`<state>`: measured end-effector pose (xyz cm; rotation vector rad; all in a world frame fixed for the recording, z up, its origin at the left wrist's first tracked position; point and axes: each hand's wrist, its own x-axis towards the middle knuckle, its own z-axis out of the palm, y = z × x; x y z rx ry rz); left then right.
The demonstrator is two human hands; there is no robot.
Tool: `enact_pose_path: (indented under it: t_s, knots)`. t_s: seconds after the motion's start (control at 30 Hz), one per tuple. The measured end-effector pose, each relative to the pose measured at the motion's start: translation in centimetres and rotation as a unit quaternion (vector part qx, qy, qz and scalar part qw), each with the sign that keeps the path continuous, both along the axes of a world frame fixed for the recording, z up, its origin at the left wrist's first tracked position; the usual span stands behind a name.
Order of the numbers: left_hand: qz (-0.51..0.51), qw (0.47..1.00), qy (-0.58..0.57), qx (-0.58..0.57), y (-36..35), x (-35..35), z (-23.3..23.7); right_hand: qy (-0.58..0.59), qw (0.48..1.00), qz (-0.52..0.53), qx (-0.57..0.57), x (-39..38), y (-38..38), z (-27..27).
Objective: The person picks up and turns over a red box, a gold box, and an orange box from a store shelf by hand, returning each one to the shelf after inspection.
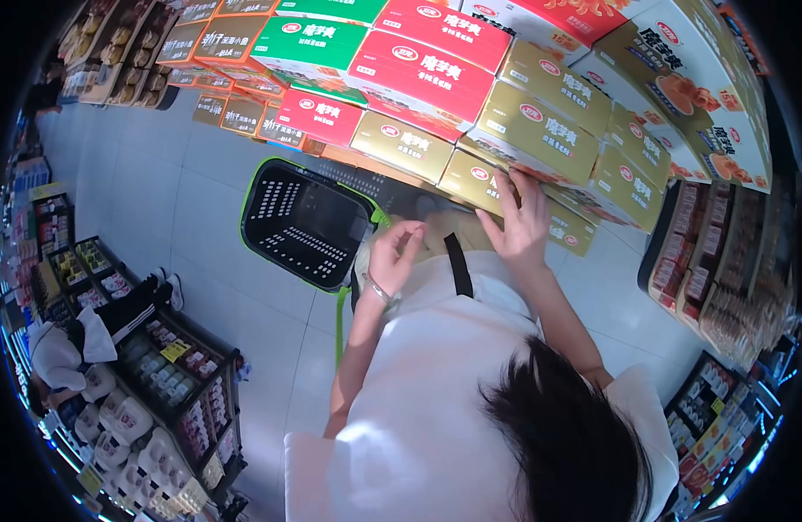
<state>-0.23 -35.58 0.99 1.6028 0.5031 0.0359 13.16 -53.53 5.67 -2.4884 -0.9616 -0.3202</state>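
Gold box [470,179] at the spread fingertips of your right hand [523,217], seemingly touched but ungrasped, could, if tugged, dislodge neighbouring cartons [538,130]; your half-curled left hand [395,257] is empty.

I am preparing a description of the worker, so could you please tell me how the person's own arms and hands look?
Both arms come out of wide, short, white fabric sleeves. The left hand has a narrow, pale, shiny bracelet at its wrist; its material is unclear. The right hand shows no wristband. Neither hand wears a glove.
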Motion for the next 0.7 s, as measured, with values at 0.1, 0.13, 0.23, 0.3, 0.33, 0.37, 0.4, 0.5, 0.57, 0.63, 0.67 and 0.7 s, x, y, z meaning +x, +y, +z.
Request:
enact_pose_path:
  t_s: [0.1, 0.13, 0.23, 0.3, 0.33, 0.37, 0.4, 0.5, 0.57, 0.63, 0.67, 0.7]
  knots:
    - [0.004, 1.000, -0.011, 0.022, 0.1, 0.0, 0.2, 0.023, 0.998, 0.020, 0.049, -0.3, -1.6, -0.3]
    - [0.011, 1.000, -0.009, 0.010, 0.2, -0.1, 0.1, 0.022, 0.998, 0.019, 0.049, -0.5, -2.5, -0.4]
    - [0.032, 0.999, -0.012, -0.025, 0.3, -0.1, 0.1, 0.019, 1.000, 0.008, 0.012, -1.0, -5.4, -0.6]
    - [0.046, 0.998, -0.017, -0.047, 0.3, 0.0, 0.1, 0.003, 1.000, 0.004, 0.013, -1.2, -7.2, -0.7]
    - [0.041, 0.998, -0.021, -0.041, 0.3, 0.0, 0.0, 0.003, 1.000, 0.001, 0.011, -1.2, -8.1, -0.8]
    - [0.035, 0.998, -0.025, -0.035, 0.3, -0.1, 0.0, -0.021, 1.000, -0.007, -0.004, -1.3, -9.0, -1.0]
    - [0.032, 0.999, -0.025, -0.036, 0.3, -0.1, -0.1, -0.045, 0.999, -0.015, -0.020, -1.4, -9.6, -1.1]
    - [0.030, 0.998, -0.026, -0.039, 0.1, 0.1, -0.3, -0.038, 0.996, -0.062, -0.049, -1.7, -10.9, -1.6]
    - [0.024, 0.999, -0.017, -0.028, 0.1, 0.2, -0.4, -0.008, 0.995, -0.089, -0.043, -1.8, -11.0, -2.0]
    - [0.024, 0.999, -0.024, -0.037, -0.1, 0.0, -1.2, 0.022, 0.993, -0.115, -0.036, -1.8, -11.1, -2.6]
    - [0.024, 0.998, -0.030, -0.045, -0.2, 0.1, -1.3, 0.013, 0.993, -0.111, -0.029, -1.7, -11.1, -3.0]
    - [0.024, 0.998, -0.031, -0.044, -0.3, 0.1, -1.2, 0.004, 0.994, -0.108, -0.021, -1.6, -11.1, -3.2]
